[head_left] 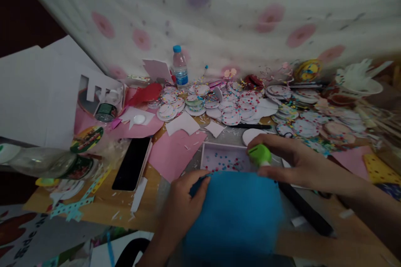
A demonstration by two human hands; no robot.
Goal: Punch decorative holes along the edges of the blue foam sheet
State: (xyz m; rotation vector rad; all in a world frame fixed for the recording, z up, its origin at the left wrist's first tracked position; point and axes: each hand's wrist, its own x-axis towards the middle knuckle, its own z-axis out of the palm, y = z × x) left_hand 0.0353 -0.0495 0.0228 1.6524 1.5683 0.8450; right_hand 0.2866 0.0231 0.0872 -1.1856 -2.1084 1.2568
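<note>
Behind the wooden table (105, 208) hangs a pale, pink-spotted cloth (232, 21) in dim light.

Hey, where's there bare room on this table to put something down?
Mostly bare wooden tabletop shows between the black-screened phone and the left hand, and right of the blue rectangular piece, below the black rod. The back is crowded with dotted white discs.

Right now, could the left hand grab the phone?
Probably yes: the phone lies near the left hand, screen uncovered, with only table and flat paper between them. But that hand is pinching the blue sheet, so it would likely need to let go first.
</note>
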